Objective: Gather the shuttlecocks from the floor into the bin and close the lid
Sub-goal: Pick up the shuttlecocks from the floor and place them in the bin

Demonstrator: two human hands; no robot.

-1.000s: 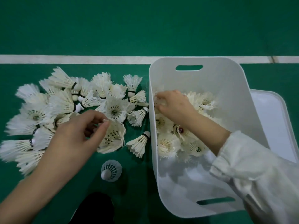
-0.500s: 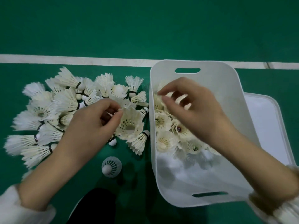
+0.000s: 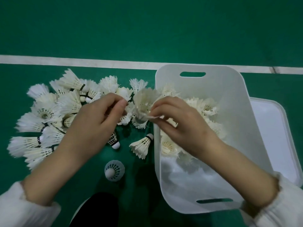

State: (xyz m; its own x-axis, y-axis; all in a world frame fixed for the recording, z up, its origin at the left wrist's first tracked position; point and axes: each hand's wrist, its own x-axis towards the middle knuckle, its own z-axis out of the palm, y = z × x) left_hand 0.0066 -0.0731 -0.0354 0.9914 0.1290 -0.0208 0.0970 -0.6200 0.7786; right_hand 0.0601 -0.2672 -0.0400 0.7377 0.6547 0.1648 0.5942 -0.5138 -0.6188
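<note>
A white plastic bin [image 3: 232,102] lies open on the green floor, with several feather shuttlecocks [image 3: 206,108] inside. To its left, a pile of shuttlecocks [image 3: 49,112] spreads over the floor. My right hand [image 3: 178,125] pinches the feather skirt of one shuttlecock [image 3: 144,100], held up at the bin's left rim. My left hand [image 3: 96,122] hovers just left of it, thumb and fingers pressed together. Whether the left hand still touches those feathers is unclear. The bin's lid [image 3: 272,131] lies flat on the floor, right of the bin.
Three shuttlecocks lie apart from the pile: a feather one [image 3: 141,145] beside the bin, another [image 3: 114,140] under my left wrist, and a plastic one [image 3: 114,169] nearer me. A white court line [image 3: 82,62] runs behind. A dark shape [image 3: 95,210] sits at the bottom edge.
My left hand lifted a shuttlecock from the pile and carried it right to the bin's rim. My right hand rose out of the bin, moved left and took hold of its feathers.
</note>
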